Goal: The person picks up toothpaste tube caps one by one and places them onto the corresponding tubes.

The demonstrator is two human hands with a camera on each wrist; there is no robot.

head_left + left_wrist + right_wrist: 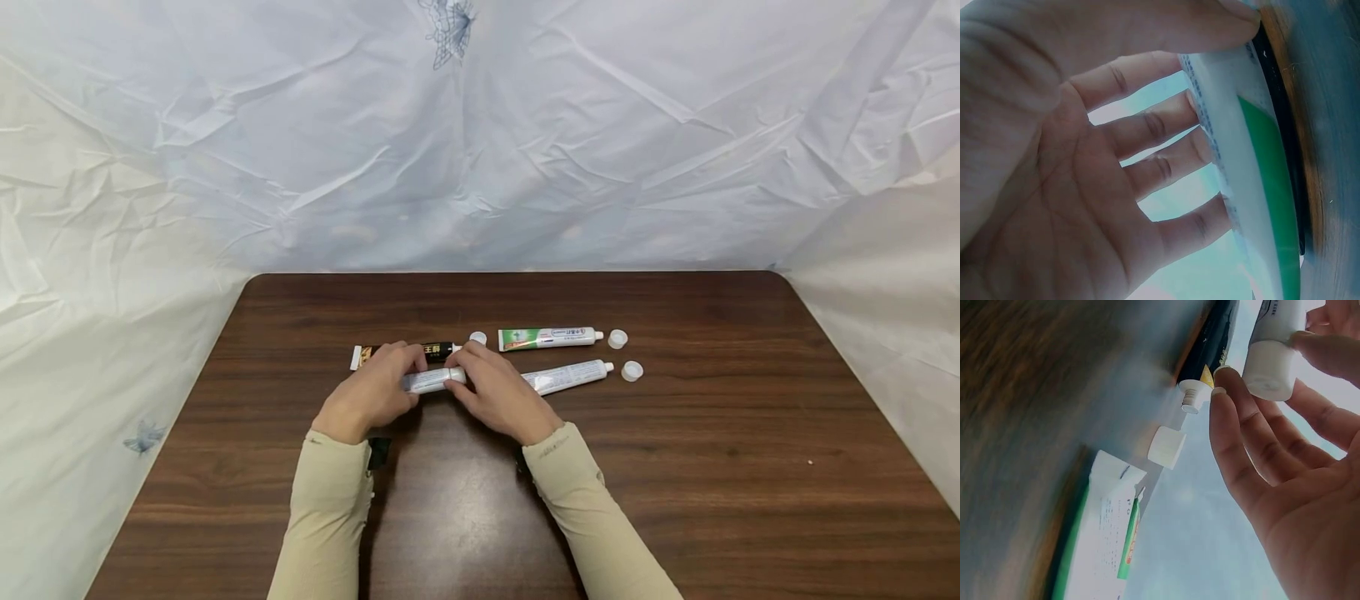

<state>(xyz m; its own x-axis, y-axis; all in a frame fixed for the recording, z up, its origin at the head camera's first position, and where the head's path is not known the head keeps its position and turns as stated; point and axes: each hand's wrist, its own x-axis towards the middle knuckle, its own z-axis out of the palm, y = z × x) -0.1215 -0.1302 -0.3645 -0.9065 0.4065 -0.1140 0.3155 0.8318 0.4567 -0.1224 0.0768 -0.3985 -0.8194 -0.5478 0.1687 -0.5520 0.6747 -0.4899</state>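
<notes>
A white and green toothpaste tube (1254, 169) lies between the thumb and fingers of my left hand (372, 393), which grips its body; the head view shows it level, just above the table or on it. Its white screw cap (1269, 372) is on the tube's end and points right. My right hand (501, 396) has thumb and fingers around this cap. Right behind both hands lies a black toothpaste tube (437, 352), its threaded nozzle bare, with a loose white cap (1167, 447) beside it.
To the right, a green and white tube (566, 337) and a white tube (570, 377) lie uncapped. Beside their nozzles are two loose caps, a rear cap (618, 339) and a front cap (632, 371). The brown wooden table (712, 500) is bordered by white cloth (525, 167).
</notes>
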